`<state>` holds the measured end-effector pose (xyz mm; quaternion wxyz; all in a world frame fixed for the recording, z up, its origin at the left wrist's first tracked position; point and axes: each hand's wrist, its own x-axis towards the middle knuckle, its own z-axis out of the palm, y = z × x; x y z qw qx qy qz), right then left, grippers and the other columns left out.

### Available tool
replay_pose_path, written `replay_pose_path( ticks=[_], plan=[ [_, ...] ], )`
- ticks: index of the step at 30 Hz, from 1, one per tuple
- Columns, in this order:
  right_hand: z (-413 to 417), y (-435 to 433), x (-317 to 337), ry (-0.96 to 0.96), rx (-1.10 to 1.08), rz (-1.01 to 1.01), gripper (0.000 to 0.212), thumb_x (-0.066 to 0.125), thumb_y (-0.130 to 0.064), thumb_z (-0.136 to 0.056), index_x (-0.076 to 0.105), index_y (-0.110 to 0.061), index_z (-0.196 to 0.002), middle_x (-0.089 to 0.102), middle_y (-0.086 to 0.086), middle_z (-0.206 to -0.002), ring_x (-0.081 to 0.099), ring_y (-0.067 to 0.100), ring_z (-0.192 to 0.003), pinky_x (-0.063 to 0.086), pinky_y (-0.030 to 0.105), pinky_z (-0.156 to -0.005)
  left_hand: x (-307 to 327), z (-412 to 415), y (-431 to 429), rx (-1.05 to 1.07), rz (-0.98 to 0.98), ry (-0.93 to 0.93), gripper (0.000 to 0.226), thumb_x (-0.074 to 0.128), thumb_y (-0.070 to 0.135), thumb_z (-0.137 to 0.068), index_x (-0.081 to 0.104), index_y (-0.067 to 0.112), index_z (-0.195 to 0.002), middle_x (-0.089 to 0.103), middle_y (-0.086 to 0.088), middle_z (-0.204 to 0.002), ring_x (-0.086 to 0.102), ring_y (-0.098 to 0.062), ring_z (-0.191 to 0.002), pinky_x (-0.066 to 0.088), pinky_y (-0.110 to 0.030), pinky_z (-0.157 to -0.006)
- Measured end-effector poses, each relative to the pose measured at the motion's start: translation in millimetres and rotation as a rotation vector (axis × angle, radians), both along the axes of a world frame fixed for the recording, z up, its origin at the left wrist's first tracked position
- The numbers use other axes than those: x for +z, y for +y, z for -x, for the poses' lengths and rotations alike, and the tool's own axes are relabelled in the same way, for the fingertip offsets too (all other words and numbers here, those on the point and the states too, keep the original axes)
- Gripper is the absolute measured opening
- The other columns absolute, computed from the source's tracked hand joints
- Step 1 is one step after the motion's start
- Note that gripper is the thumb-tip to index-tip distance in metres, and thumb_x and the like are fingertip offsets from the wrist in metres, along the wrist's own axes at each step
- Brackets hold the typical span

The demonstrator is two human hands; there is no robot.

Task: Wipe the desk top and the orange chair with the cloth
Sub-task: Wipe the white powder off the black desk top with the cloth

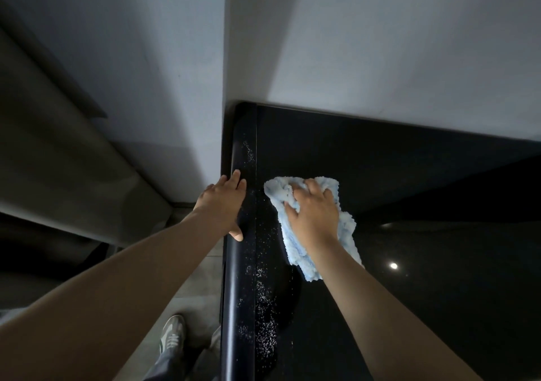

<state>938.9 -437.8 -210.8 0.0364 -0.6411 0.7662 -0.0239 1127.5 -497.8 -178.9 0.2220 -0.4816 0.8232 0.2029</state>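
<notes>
A black, glossy desk top (424, 175) fills the lower right of the frame, its far edge meeting a pale grey wall (380, 44) that takes up the whole upper part. The wall turns a corner near the centre top, right where the desk's far left corner sits. A small round spot of light (393, 265) reflects in the surface at right. White specks (265, 295) are scattered in a band along the desk's left side, thickest toward the bottom of the frame and thinner up near the corner.

The light blue fluffy cloth (347, 228) lies on the desk just right of the specks, at the centre of the frame. The right hand (314, 214) is on top of it, fingertips curled into the bunched fabric and gripping it.

The left hand (225, 205) rests on the desk's rounded left edge (234, 307), fingers straight and holding nothing.

Below the edge, a grey shoe (172, 334) stands on a tiled floor (199, 278). The dim grey-beige shape (58, 161) at left may be a curtain or furniture.
</notes>
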Motion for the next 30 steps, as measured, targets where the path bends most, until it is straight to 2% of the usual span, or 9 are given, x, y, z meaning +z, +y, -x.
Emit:
replay_pose_path(
  ticks=[5, 11, 16, 24, 30],
  plan=[
    [-8, 29, 0, 0.005, -0.018, 0.009, 0.041, 0.066, -0.039, -0.085, 0.064, -0.021, -0.121, 0.055, 0.006, -0.131, 0.055, 0.035, -0.103, 0.055, 0.042, -0.07, 1, -7, 11, 0.035, -0.006, 0.064, 0.129, 0.08, 0.052, -0.066, -0.008, 0.013, -0.152, -0.012, -0.006, -0.16, 0.0, -0.031, -0.147, 0.021, -0.047, -0.117],
    [-12, 51, -3, -0.002, -0.017, 0.025, 0.04, 0.069, -0.039, -0.081, 0.066, -0.022, -0.117, 0.056, 0.001, -0.127, 0.055, 0.033, -0.1, 0.052, 0.038, -0.066, 2, -20, 59, -0.03, -0.061, 0.139, 0.127, 0.077, 0.057, -0.067, -0.006, 0.012, -0.153, -0.016, -0.006, -0.16, -0.006, -0.028, -0.148, 0.011, -0.042, -0.121],
    [-19, 72, -6, 0.012, -0.052, 0.084, 0.036, 0.075, -0.038, -0.076, 0.07, -0.024, -0.108, 0.06, -0.002, -0.122, 0.057, 0.03, -0.092, 0.05, 0.034, -0.062, -4, -27, 97, -0.034, -0.098, 0.143, 0.127, 0.075, 0.059, -0.067, -0.004, 0.009, -0.153, -0.019, -0.007, -0.159, -0.01, -0.029, -0.147, 0.009, -0.043, -0.121],
    [-28, 100, -7, 0.017, -0.088, 0.07, 0.037, 0.07, -0.043, -0.079, 0.069, -0.024, -0.111, 0.061, -0.002, -0.123, 0.057, 0.031, -0.095, 0.05, 0.035, -0.065, -10, -26, 124, -0.032, -0.094, 0.154, 0.13, 0.075, 0.058, -0.066, -0.011, 0.01, -0.152, -0.02, -0.005, -0.159, -0.011, -0.026, -0.147, 0.009, -0.044, -0.121],
    [-36, 124, -4, -0.007, -0.13, 0.043, 0.039, 0.066, -0.046, -0.082, 0.067, -0.026, -0.115, 0.058, -0.003, -0.128, 0.056, 0.031, -0.098, 0.051, 0.036, -0.069, -12, -27, 132, -0.073, -0.078, 0.081, 0.131, 0.077, 0.054, -0.066, -0.01, 0.007, -0.151, -0.026, -0.006, -0.157, -0.009, -0.029, -0.148, 0.011, -0.045, -0.12]
  ],
)
